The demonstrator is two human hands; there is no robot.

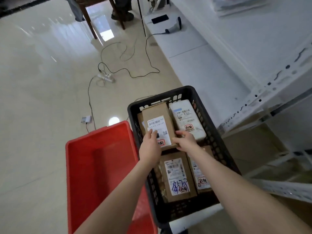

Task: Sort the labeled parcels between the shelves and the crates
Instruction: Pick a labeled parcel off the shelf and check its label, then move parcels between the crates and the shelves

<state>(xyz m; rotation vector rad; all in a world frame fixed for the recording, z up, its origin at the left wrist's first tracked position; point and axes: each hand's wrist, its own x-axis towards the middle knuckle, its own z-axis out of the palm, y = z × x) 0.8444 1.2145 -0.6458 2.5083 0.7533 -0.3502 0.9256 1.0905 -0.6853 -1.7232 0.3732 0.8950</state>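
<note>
A black slatted crate [211, 125] on the floor holds several labeled parcels. A brown cardboard box [157, 115] with a white shipping label lies at its far left, on top of other parcels. My left hand [150, 146] grips the box's near left edge, fingers over the label. My right hand [185, 141] grips its near right corner. A white padded parcel [187, 119] lies to the right of the box. Two more brown labeled parcels [177, 176] [201, 176] lie in the near half, under my forearms. An empty red crate [101, 166] stands to the left.
White metal shelving [253, 65] runs along the right, with a barcode scanner [175, 24] and a dark phone [159, 19] on a low shelf. Cables and a power strip [106, 76] lie on the tiled floor. A chair and a person's foot [123, 15] are at the far end.
</note>
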